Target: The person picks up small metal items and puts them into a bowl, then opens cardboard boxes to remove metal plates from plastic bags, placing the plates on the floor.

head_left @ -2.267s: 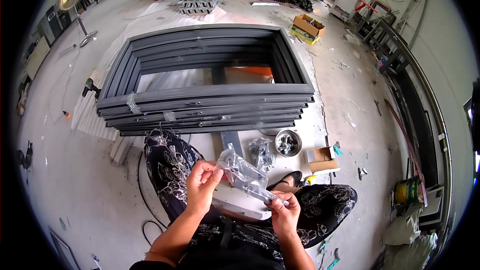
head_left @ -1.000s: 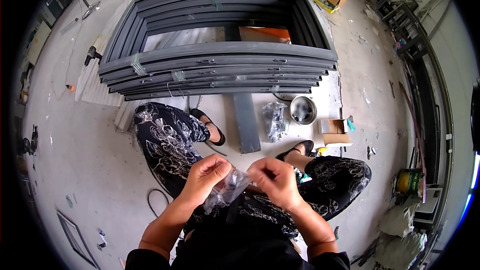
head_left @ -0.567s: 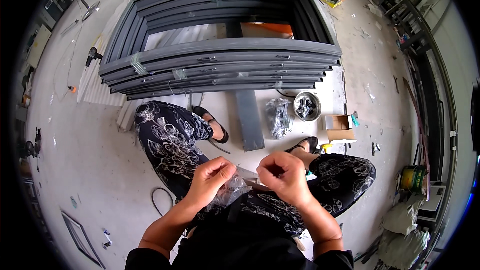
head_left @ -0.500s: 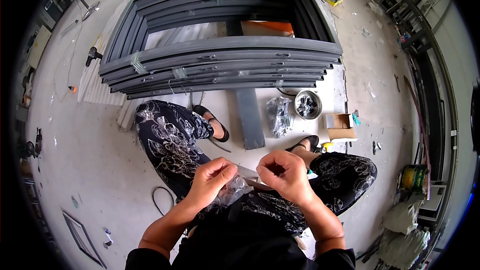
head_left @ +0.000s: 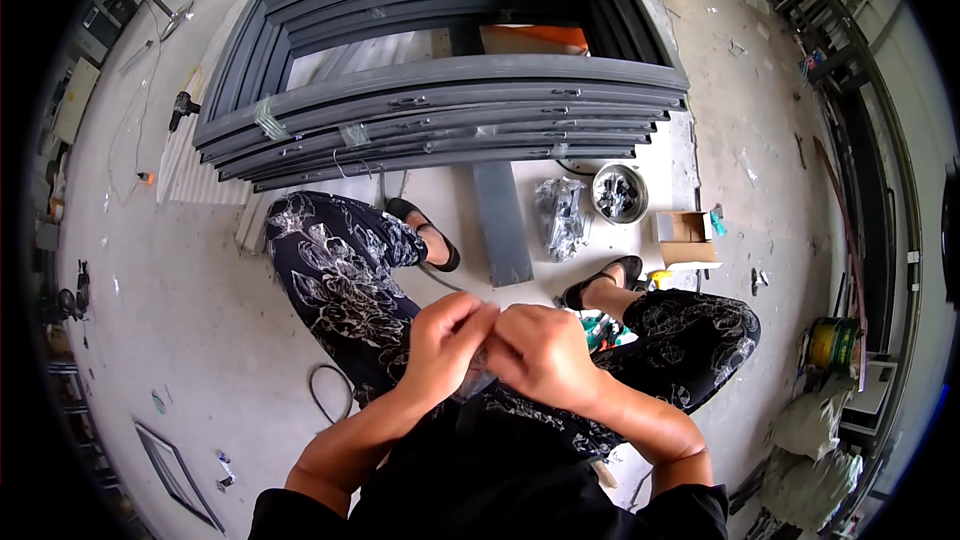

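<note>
My left hand (head_left: 445, 352) is closed in a pinch over my lap, gripping a clear plastic bag (head_left: 476, 377) that hangs below the fingers. My right hand (head_left: 545, 355) meets it, its fingers curled and pressed together against the left fingertips at the top of the bag. What the right fingers pinch is hidden behind the knuckles. Most of the bag is covered by the two hands, and its contents cannot be made out.
Ahead lies a stack of dark grey metal frames (head_left: 430, 90), with a grey bar (head_left: 500, 240) sticking out beneath. Right of that are a filled plastic bag (head_left: 563, 220), a metal bowl (head_left: 620, 193) of small parts and an open carton (head_left: 686, 240). A drill (head_left: 184, 111) lies left.
My right hand has moved left and down, and my left hand slightly right and up, so they now touch. The bag is more covered. The view has shifted slightly.
</note>
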Motion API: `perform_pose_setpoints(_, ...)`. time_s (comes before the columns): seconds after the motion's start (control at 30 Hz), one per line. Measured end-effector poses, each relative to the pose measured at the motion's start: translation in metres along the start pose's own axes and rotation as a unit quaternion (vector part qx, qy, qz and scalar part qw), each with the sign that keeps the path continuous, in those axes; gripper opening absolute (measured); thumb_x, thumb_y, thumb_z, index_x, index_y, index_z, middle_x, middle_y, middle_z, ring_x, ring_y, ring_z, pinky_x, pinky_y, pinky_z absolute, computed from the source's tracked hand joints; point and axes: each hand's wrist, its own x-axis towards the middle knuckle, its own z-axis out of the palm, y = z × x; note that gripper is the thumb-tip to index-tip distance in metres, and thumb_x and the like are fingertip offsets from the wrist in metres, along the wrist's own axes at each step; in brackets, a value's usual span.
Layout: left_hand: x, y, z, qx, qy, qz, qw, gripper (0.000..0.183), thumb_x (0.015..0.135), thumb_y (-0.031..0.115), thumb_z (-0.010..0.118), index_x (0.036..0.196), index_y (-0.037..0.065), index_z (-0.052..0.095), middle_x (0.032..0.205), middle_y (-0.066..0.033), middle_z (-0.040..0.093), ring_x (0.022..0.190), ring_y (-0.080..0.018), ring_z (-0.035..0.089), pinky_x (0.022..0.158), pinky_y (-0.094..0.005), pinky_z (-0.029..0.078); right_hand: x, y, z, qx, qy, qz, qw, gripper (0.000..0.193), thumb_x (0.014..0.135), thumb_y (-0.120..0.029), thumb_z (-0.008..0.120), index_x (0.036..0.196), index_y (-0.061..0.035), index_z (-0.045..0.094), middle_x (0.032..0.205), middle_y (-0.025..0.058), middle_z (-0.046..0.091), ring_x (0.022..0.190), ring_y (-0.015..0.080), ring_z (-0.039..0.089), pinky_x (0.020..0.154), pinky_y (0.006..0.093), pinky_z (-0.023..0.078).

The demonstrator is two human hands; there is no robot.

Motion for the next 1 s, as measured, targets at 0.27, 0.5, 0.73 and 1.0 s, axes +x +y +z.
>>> perform_pose_setpoints(0.27,0.018,-0.052,-0.022,-0.046,-0.139,-0.211,0.966,0.029,0.096,0.026,0.057,0.077,0.005,0.061,0.054,0.0042,0.048,0.048,-0.0027,0.041,0.047,-0.0199,0.031,-0.028,-0.012,0.024,0.078,0.037,-0.073,0.994,0.016,0.073,-0.011,0.068,0.075,-0.0052,0.054,0.074,0.0085,0.055,0.065,0.0275,0.058,0.058,0.0371,0.049)
perform_pose_setpoints(0.5,0.006,-0.059,-0.022,0.299,-0.176,0.148,0.926,0.042,0.084,0.012,0.062,0.126,0.006,0.056,0.113,-0.0131,0.062,0.11,-0.0247,0.057,0.103,-0.0361,0.038,-0.04,0.0,-0.034,0.125,0.084,-0.057,0.987,0.012,0.073,-0.004,0.07,0.078,-0.002,0.059,0.075,0.0094,0.059,0.067,0.0285,0.058,0.061,0.0359,0.049)
perform_pose_setpoints(0.73,0.013,-0.019,-0.009,0.049,-0.432,-0.041,0.9,0.049,0.078,0.027,0.078,0.119,0.007,0.059,0.11,-0.0088,0.062,0.108,-0.0168,0.056,0.094,-0.0346,0.042,-0.045,0.008,-0.068,0.252,0.079,-0.006,0.964,0.01,0.079,-0.002,0.066,0.076,-0.0013,0.057,0.075,0.0089,0.057,0.069,0.0249,0.055,0.065,0.0348,0.046)
perform_pose_setpoints(1.0,0.005,-0.012,-0.005,0.358,-0.182,0.142,0.905,0.031,0.073,0.025,0.08,0.092,0.004,0.067,0.074,-0.0104,0.062,0.059,-0.0269,0.059,0.055,-0.0334,0.047,-0.028,-0.002,-0.082,-0.124,0.062,0.006,0.99,0.04,0.064,-0.015,0.081,0.1,-0.005,0.065,0.1,0.0067,0.064,0.095,0.0282,0.058,0.084,0.0394,0.047)
